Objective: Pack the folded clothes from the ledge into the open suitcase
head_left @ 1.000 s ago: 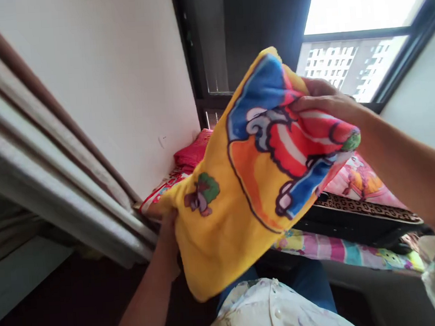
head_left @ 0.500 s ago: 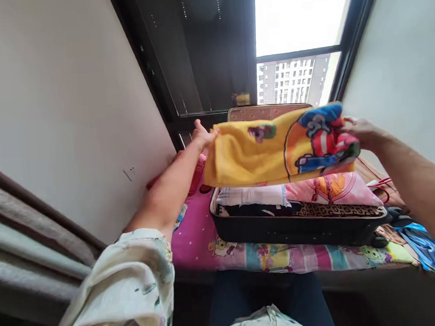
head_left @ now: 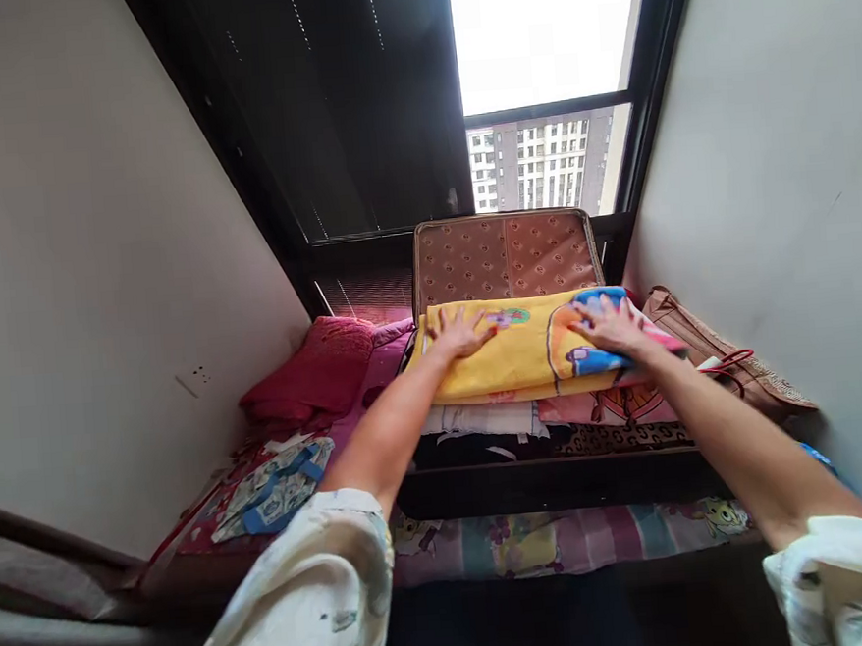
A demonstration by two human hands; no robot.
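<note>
A folded yellow towel (head_left: 508, 362) with a cartoon print lies across the back of the open black suitcase (head_left: 560, 484). My left hand (head_left: 462, 335) rests flat on the towel's left part, fingers spread. On its blue printed part, my right hand (head_left: 612, 326) presses down, also with fingers apart. Below the towel, a white cloth (head_left: 482, 419) and a pink printed cloth (head_left: 621, 405) show inside the case. The suitcase's brown patterned lid (head_left: 504, 254) stands raised behind.
Red-pink bedding (head_left: 316, 370) sits in the left corner, with a blue and white cloth bag (head_left: 280, 486) in front. A brown bag (head_left: 734, 341) leans by the right wall. The window (head_left: 547, 88) is behind, and a grey curtain (head_left: 61, 634) hangs at the lower left.
The yellow towel has come down from the air onto the suitcase contents. Both hands have released its ends and now lie flat on top. The view has shifted, showing more of the left side.
</note>
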